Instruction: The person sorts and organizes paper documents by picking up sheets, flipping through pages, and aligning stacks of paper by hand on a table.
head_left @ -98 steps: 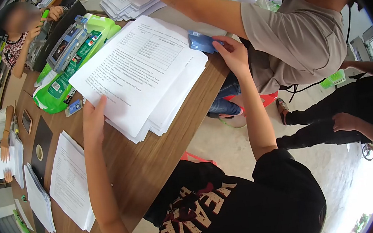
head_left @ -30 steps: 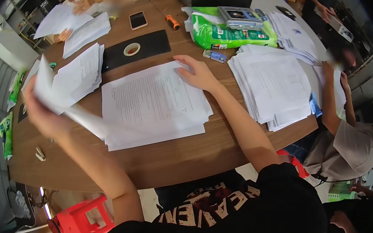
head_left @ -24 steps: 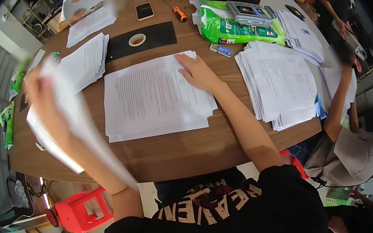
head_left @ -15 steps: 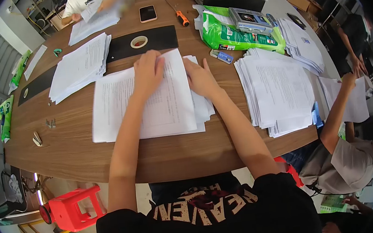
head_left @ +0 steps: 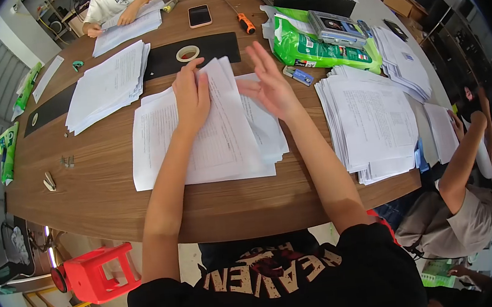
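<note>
Printed sheets (head_left: pixel 220 138) lie in front of me on the wooden table, their upper right part raised and curved. My left hand (head_left: pixel 192 98) grips the top edge of these sheets, with its fingers wrapped over them. Just to the right, my right hand (head_left: pixel 270 85) is raised with its fingers spread and nothing in it. It hovers over more papers (head_left: pixel 264 124) that stick out from beneath the raised sheets. A roll of tape (head_left: pixel 187 53) lies on a black strip beyond my left hand.
Paper stacks stand at left (head_left: pixel 107 78) and right (head_left: pixel 374 119). Beyond are a phone (head_left: pixel 200 15), an orange screwdriver (head_left: pixel 246 24), a green package (head_left: pixel 320 56) and a small blue box (head_left: pixel 299 75). Co-workers sit across and at right. A red stool (head_left: pixel 100 274) is lower left.
My right hand has lifted off the papers and its fingers have spread. The sheets under my left hand have shifted right and curled up at the top. The co-worker across has lowered their paper.
</note>
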